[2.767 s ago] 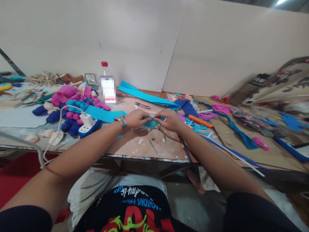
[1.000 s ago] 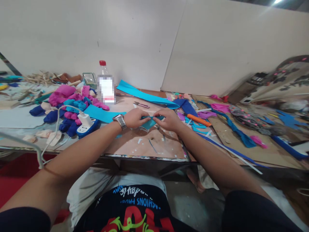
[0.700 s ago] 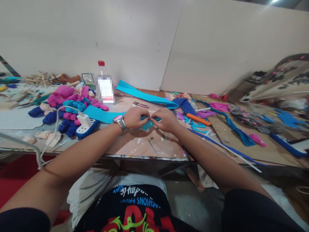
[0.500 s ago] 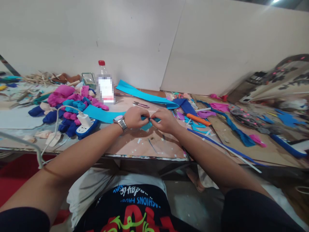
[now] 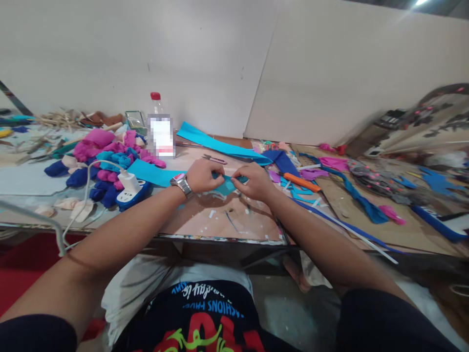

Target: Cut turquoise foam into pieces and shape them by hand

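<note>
A light-blue fabric strip is pinched between the fingertips of both hands, low over the table's middle. My left hand, with a metal watch at the wrist, grips its left side. My right hand closes on the right side, a short way off. From beneath the left hand, a length of blue fabric runs leftward. Beyond the hands lie small thread snips and another long, bright-blue strip.
To the left, a power socket with a plugged charger sits by pink and blue fabric bundles. A red-capped bottle stands behind. At right lie an orange-handled cutter, fabric scraps and cardboard.
My fingertips have drawn slightly apart, and more of the light-blue strip shows stretched between them. The things on the table have stayed in place.
</note>
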A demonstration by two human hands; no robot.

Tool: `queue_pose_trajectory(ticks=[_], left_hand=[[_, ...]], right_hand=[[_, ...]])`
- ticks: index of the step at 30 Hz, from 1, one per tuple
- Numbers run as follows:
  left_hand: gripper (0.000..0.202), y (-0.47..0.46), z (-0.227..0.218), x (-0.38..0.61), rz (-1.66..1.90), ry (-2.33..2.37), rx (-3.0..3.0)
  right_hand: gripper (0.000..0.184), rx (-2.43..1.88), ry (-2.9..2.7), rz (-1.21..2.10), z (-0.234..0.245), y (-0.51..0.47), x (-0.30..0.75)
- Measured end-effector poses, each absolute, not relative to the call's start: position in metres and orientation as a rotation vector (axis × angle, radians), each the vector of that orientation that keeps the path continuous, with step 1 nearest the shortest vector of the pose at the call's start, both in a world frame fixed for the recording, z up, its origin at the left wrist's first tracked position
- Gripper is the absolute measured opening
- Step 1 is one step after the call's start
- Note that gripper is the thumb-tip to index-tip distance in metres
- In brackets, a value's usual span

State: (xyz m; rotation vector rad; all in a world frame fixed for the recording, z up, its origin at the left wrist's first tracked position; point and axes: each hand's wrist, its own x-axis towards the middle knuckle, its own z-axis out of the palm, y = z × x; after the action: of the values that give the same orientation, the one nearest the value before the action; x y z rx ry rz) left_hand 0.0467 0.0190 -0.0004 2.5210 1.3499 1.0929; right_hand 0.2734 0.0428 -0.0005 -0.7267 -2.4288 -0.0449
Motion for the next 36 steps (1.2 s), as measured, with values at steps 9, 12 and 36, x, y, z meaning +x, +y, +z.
queue_pose_trajectory(ticks=[9, 12, 36], left_hand=[[0.018, 0.023, 0.000, 0.043, 1.126, 1.376, 2.470], [0.018, 0.025, 0.000, 0.042, 1.120, 1.407, 2.458], [0.029, 0.015, 0.004, 0.047, 0.736, 1.172, 2.494]], right_hand=[[0.010, -0.720, -2.370, -0.061, 0.000, 0.051, 0.280], [0.010, -0.746, -2.362, -0.061, -0.001, 0.054, 0.283], [0.009, -0.613, -2.417, 0.046, -0.003, 0.044, 0.273]])
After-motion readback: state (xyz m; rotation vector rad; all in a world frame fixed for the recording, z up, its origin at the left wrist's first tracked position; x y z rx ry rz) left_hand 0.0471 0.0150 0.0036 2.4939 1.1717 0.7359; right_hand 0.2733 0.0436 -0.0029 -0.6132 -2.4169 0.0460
